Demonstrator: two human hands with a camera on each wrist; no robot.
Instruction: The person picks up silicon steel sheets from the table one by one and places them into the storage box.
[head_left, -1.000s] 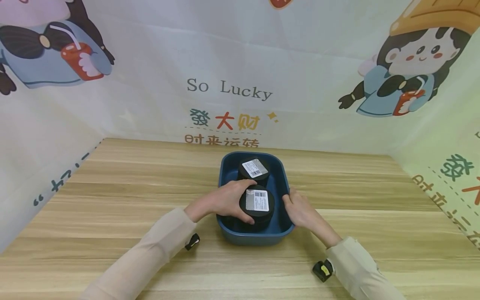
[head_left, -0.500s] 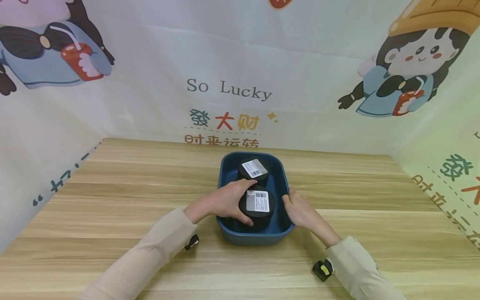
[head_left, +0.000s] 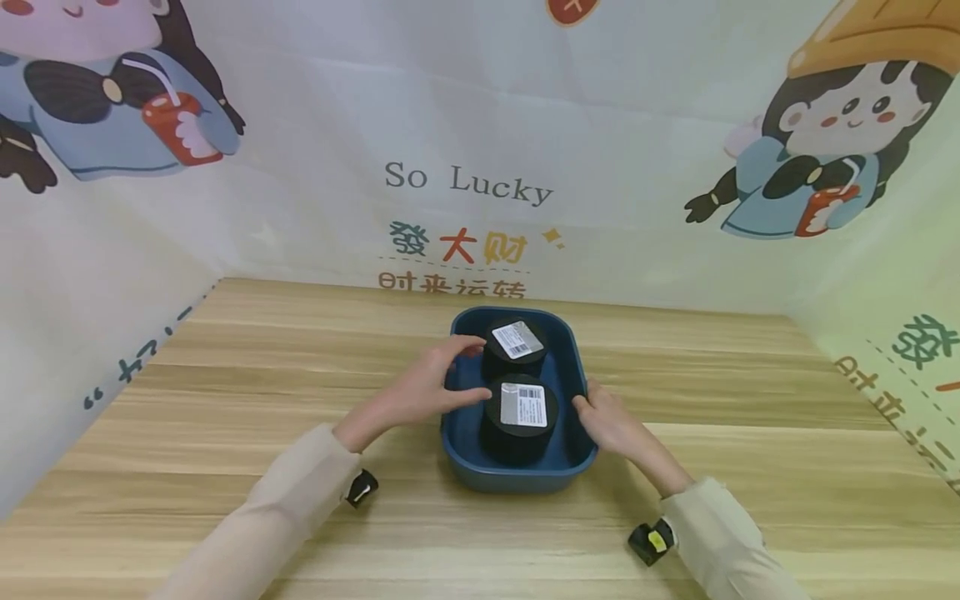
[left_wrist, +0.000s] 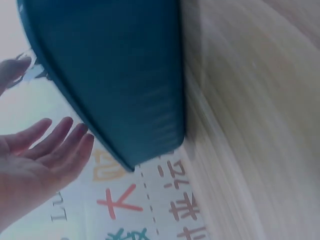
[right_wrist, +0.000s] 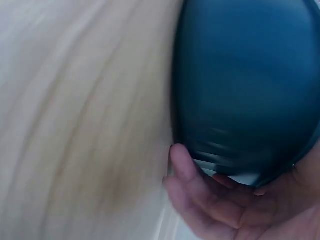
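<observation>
A deep blue rectangular bin (head_left: 517, 482) stands on the table, holding two round black canisters with white barcode labels. The near canister (head_left: 522, 446) sits in the front half, and the far canister (head_left: 517, 340) stands behind it. My left hand (head_left: 416, 387) is over the bin's left rim, thumb and fingers spread apart with nothing between them. Its thumb tip is right at the near canister's edge; its fingertips are beside the far one. My right hand (head_left: 611, 422) grips the bin's right rim, thumb on the rim and fingers along the outer wall (right_wrist: 240, 90).
The bin rests on a light wood-grain table (head_left: 300, 367). Behind it hangs a white printed cloth backdrop (head_left: 480, 100), which also closes off both sides. Small black devices (head_left: 362, 487) are worn at both wrists.
My left hand has let go of the near canister and drawn back left, its fingers opening. The right hand keeps its hold on the rim. The head view has shifted slightly.
</observation>
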